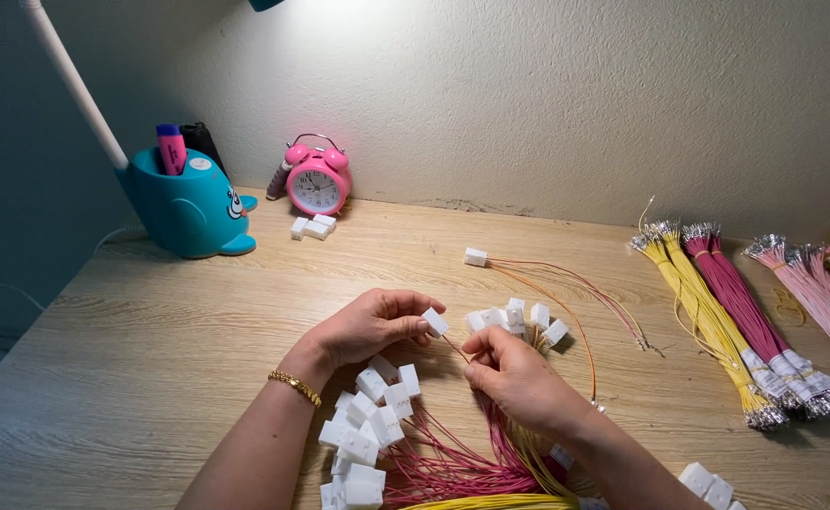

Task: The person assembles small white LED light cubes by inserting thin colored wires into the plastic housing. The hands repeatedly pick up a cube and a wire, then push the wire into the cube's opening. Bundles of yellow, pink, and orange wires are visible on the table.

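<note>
**Hands pinch connector and wire above a cluttered counter**

At the middle of a pale wood-grain counter (150, 331), the left hand (367, 326), a gold chain bracelet (294, 386) on its wrist, pinches a small white plastic connector housing (435, 322) between thumb and fingertips. The right hand (514, 373) sits just beside it, fingers curled, pinching a thin orange wire (454, 348) whose tip meets the housing; the wire's far end loops off to the right. Under the left wrist lies a heap of white connector housings (367, 425) fitted with red and yellow wires (453, 467) that fan toward the near edge. A short row of further white housings (519, 316) lies just beyond the right hand, and one wired housing (475, 257) lies farther back, its thin leads trailing right. Well apart at the right edge lie bundles of yellow wires (703, 316), dark red wires (741, 302) and pink wires (826, 302), each tipped with metal terminals. At the back left stand a teal whale-shaped pen holder (188, 208) and a pink twin-bell alarm clock (317, 179), with three loose white housings (311, 227) in front of the clock.
</note>
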